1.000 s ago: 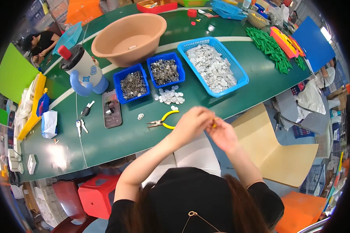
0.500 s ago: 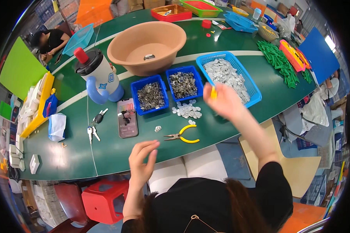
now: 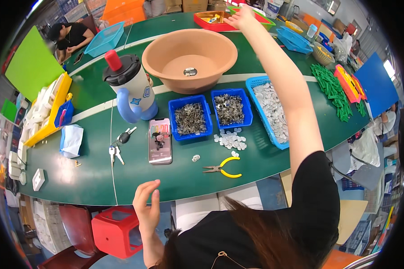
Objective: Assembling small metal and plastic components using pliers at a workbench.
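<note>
Table [image 3: 90, 177], green and glossy, with red tray [image 3: 213, 27] beside right hand [image 3: 241, 19]

In the head view, the right arm is stretched across the table to its far side. The right hand is held at the right end of the red tray, a shallow, smooth-walled box; contact cannot be made out, nor whether anything is pinched in the fingers. The left hand [image 3: 147, 206] is held at the near edge, empty and open, its fingers loosely curved and the thumb apart.

Pliers [image 3: 214, 169] with grey metal tips and smooth yellow handles are laid near a loose pile of flat, pale discs [image 3: 231, 140]. More discs are heaped in a blue lattice-walled basket [image 3: 258, 112], partly hidden by the right arm. Two blue bins, left [image 3: 194, 135] and right [image 3: 235, 124], are filled with jagged, shiny metal bits [image 3: 190, 119]. Behind them a round tan basin [image 3: 166, 74] is placed.

Blue flower-like motifs are printed on the white mug [image 3: 138, 92]. On the phone [image 3: 160, 150], coloured characters are displayed above a small figure.
</note>
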`<state>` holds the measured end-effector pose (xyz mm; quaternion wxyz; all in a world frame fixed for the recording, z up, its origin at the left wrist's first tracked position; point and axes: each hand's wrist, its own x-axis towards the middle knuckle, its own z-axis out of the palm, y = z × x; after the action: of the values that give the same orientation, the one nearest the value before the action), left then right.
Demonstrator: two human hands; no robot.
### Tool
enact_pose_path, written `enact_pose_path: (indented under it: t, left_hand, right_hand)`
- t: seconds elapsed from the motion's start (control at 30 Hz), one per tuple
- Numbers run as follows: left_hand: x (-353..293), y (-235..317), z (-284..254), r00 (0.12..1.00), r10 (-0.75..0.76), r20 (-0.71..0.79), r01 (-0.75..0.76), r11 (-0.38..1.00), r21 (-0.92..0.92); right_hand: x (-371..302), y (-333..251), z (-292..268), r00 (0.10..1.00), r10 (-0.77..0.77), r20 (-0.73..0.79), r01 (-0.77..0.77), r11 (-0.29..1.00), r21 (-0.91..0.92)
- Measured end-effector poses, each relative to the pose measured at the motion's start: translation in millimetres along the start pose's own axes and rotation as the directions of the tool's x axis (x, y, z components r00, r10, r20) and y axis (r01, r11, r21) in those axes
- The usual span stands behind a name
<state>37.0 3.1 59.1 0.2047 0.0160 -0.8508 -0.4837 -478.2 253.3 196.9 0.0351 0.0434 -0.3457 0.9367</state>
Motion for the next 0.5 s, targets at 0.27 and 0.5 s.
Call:
enact_pose_path:
  t: [0.27,0.5]
  left_hand:
    - [16,7,31,0.967,0.176,0.187,-0.178,0.984,-0.002]
    - [4,1,87,0.918,0.255,0.304,-0.284,0.957,0.056]
  right_hand:
    - [-228,-96,-19,0.996,0.071,0.051,-0.059,0.976,-0.209]
    - [-394,-19,-135,0.928,0.242,0.284,0.152,0.452,-0.879]
